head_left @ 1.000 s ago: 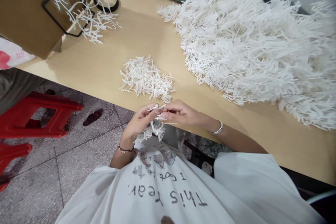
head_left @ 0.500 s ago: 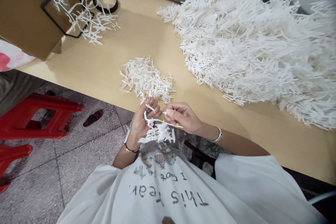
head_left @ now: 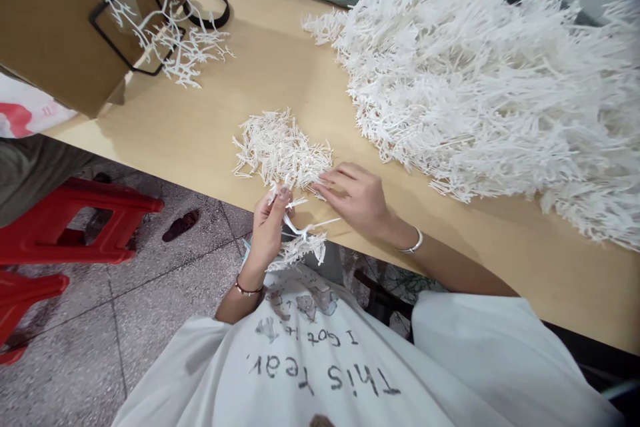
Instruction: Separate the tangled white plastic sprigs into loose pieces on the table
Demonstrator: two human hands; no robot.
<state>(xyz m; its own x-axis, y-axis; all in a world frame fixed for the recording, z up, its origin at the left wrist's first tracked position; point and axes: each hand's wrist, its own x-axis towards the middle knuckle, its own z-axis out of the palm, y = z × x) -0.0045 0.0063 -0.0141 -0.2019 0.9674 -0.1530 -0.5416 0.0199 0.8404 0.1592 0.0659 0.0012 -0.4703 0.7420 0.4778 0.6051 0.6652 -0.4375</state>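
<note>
My left hand (head_left: 268, 225) is closed around a white branched plastic stem (head_left: 299, 250), pinched near its top between thumb and fingers. The stem's lower twigs hang over the table's front edge, in front of my shirt. My right hand (head_left: 364, 203) reaches to the near right edge of a small heap of short white twig pieces (head_left: 280, 147). Its thumb and forefinger are stretched out and slightly apart at the heap. Whether a piece lies between those fingertips is too small to make out.
A large mound of white branched stems (head_left: 475, 93) covers the table's right side. At the back left, another white branch (head_left: 185, 53) leans by a black wire frame (head_left: 107, 30) and a cardboard box (head_left: 55, 20). Red stools (head_left: 95, 220) stand on the floor at left.
My right hand has moved from beside the held stem up to the small heap, its fingers extending. The left hand keeps hold of the stem, its thumb now turned up.
</note>
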